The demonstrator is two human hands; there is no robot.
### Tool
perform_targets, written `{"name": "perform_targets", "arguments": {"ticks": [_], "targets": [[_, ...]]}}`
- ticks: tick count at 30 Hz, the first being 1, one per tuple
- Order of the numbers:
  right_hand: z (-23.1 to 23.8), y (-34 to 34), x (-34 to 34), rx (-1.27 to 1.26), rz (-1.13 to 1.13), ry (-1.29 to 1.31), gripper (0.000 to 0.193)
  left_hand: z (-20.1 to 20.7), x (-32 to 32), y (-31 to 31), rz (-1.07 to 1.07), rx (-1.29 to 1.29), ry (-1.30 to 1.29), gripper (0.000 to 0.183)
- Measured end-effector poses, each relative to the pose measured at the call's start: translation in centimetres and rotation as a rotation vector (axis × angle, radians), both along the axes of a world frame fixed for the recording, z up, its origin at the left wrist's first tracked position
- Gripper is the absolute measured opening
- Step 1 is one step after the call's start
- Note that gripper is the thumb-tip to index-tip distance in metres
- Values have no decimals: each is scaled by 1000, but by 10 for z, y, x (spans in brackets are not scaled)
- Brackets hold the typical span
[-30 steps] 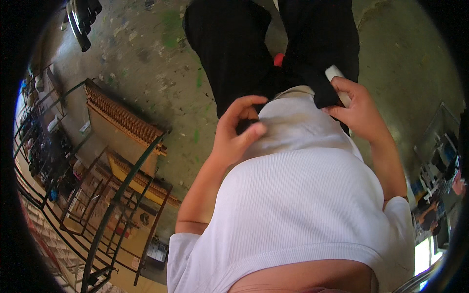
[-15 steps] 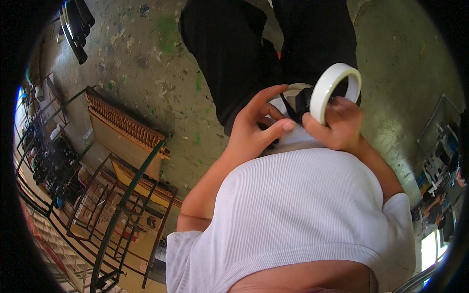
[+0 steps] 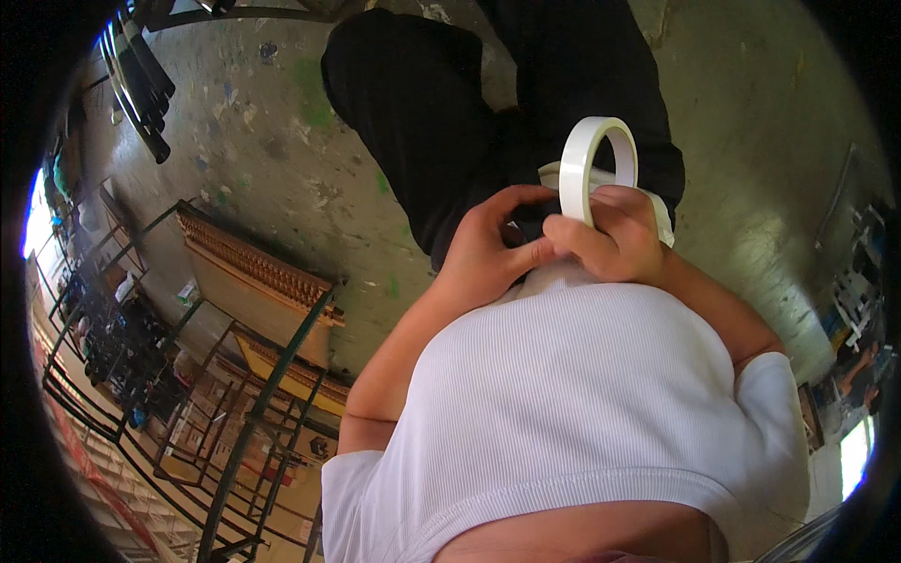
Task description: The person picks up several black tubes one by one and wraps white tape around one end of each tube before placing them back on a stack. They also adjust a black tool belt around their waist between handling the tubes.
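At my waist, my right hand is closed round the lower part of a white roll of tape, which stands upright with its hole facing right. My left hand curls in from the left. Its thumb tip meets the right hand's fingers, and its index finger runs behind them. A small black item shows between the two hands; its kind is unclear. What the left fingertips hold is hidden. Behind the hands, part of something whitish lies against my dark trousers.
Metal racks with dark green bars stand on the left, beside a stack of brown ridged panels. Black tubular parts are at the upper left. The concrete floor is paint-spotted. Blurred items line the right rim.
My right hand has moved left with the tape roll, closing up to my left hand. The left fingers have drawn in, and the view has shifted slightly.
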State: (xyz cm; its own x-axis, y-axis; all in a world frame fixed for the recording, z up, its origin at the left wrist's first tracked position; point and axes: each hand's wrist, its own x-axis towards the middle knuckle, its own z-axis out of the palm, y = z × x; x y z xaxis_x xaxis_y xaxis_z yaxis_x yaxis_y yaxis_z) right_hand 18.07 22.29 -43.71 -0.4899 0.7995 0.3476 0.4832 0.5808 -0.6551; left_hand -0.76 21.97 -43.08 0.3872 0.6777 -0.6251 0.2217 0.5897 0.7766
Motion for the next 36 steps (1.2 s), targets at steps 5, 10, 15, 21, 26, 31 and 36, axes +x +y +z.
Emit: {"name": "perform_targets", "arguments": {"ticks": [5, 10, 15, 21, 26, 31, 36], "targets": [[0, -10, 14, -328, -66, 121, 34, -3, 0, 1, 269, -249, -115, 26], [18, -21, 48, -767, -294, 301, 45, 0, 0, 0, 184, -180, -104, 15], [-7, -69, 125, -1045, -337, 270, 34, -5, -8, -4, 180, -144, -183, 14], [9, -100, 137, -1220, -405, -193, 29, -6, -7, -3, 91, -124, -213, 9], [-26, -131, 140, -1099, -460, -52, 19, 3, -7, 3, -64, -138, -244, 9], [-15, -126, 134, -1091, -667, 273, 18, 8, -4, 4, -131, -98, -282, 12], [48, -83, 121, -1034, -695, 454, 19, 12, -8, 2, -144, -113, -111, 24]]}}
